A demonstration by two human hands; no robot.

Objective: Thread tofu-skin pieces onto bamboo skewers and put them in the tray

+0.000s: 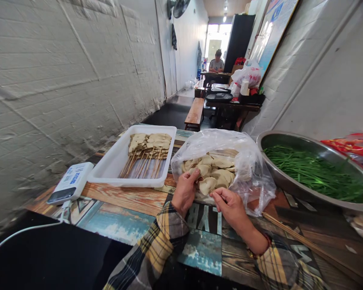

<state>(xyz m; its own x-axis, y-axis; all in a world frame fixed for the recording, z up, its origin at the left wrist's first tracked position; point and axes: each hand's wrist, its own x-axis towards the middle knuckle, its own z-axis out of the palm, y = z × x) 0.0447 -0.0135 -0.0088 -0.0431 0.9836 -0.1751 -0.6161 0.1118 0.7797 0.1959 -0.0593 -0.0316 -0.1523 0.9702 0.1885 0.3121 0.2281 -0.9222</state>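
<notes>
A clear plastic bag [248, 161] lies open on the table, full of pale folded tofu-skin pieces [218, 167]. My left hand [185, 191] rests at the bag's near opening, fingers curled on a piece at the edge of the pile. Close beside it, my right hand [230, 204] is pinched shut; what it holds is too small to make out. A white plastic tray [109, 171] to the left holds several skewered pieces [149, 145] on bamboo sticks.
A large steel bowl [278, 177] of green chives stands at the right. A white power bank [69, 182] with a cable lies at the left. A bamboo stick [302, 241] lies near my right arm. Far down the corridor a person sits at a table [217, 61].
</notes>
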